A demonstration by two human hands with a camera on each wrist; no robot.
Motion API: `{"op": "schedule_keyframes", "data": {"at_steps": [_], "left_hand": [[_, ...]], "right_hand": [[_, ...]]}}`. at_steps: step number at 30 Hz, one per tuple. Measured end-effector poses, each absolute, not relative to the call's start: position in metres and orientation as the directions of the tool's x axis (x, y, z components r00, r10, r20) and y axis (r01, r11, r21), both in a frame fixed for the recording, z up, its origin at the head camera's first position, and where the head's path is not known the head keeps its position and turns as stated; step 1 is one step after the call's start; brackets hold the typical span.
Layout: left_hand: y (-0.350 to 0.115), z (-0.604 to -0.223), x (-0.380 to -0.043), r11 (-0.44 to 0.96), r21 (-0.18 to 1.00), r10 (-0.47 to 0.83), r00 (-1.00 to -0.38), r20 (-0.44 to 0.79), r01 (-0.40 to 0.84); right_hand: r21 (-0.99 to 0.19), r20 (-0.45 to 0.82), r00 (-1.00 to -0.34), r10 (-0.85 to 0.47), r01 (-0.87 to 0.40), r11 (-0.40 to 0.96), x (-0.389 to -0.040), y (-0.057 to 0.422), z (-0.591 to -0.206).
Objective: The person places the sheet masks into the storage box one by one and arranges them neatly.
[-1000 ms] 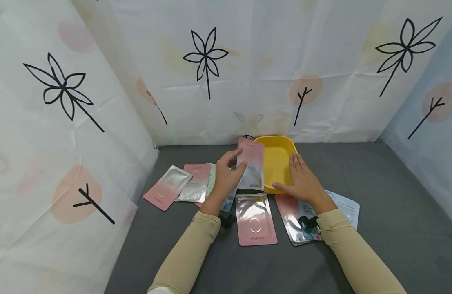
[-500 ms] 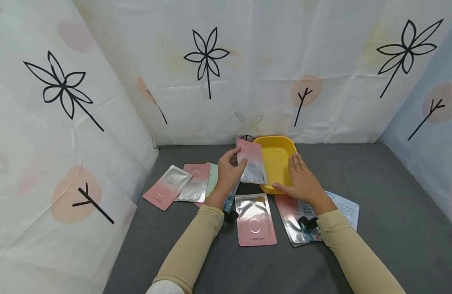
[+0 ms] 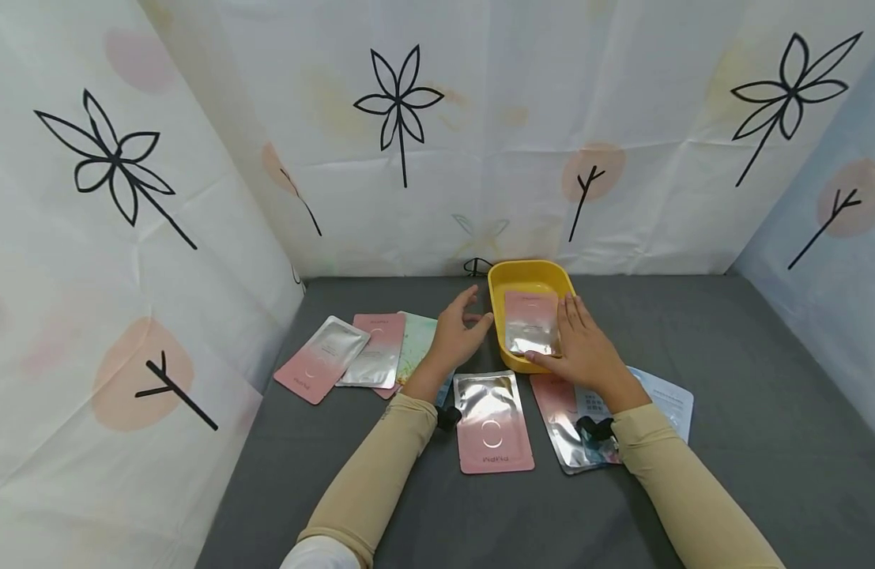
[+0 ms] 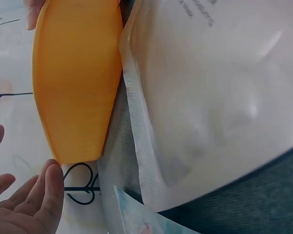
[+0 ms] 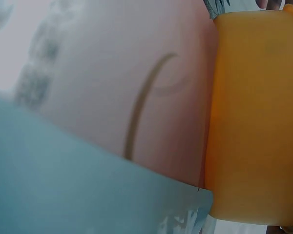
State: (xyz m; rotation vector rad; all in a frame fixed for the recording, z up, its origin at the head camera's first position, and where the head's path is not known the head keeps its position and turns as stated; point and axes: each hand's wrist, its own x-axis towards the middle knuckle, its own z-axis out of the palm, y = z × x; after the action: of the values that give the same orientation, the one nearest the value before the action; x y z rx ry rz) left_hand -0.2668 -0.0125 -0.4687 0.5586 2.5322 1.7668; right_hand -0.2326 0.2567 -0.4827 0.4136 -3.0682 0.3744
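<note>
A pink and silver foil sachet (image 3: 533,324) lies inside the yellow plastic tray (image 3: 499,312) at the back of the table. My left hand (image 3: 460,336) is just left of the tray, thumb and fingers spread with nothing between them. On the tray's right side rests my right hand (image 3: 586,348), fingers straight along the rim and thumb over the near edge. The left wrist view has the tray's side wall (image 4: 78,83) above the left fingers (image 4: 51,195). In the right wrist view the tray's wall (image 5: 256,117) stands beside large blurred packets.
Left on the grey table lie a pink-silver sachet (image 3: 322,360), another overlapping it (image 3: 377,348) and a green packet (image 3: 416,344). A single sachet (image 3: 494,423) lies in front of the tray. More packets (image 3: 561,419) are partly under the right arm. Patterned cloth walls stand behind.
The sachet in my left hand has gone down into the tray and been let go. The left hand has moved slightly right, fingers now apart. My right hand has stayed on the rim.
</note>
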Motion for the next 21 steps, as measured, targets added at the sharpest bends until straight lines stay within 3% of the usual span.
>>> {"op": "schedule_keyframes", "data": {"at_steps": [7, 21], "left_hand": [[-0.031, -0.475, -0.265, 0.333, 0.905, 0.286, -0.943, 0.171, 0.265], [-0.118, -0.477, -0.263, 0.388, 0.889, 0.227, -0.96, 0.162, 0.241]], "right_hand": [[-0.238, 0.059, -0.963, -0.264, -0.27, 0.933, -0.232, 0.257, -0.482], [-0.242, 0.05, -0.962, -0.267, -0.271, 0.932, -0.23, 0.255, -0.479]]}}
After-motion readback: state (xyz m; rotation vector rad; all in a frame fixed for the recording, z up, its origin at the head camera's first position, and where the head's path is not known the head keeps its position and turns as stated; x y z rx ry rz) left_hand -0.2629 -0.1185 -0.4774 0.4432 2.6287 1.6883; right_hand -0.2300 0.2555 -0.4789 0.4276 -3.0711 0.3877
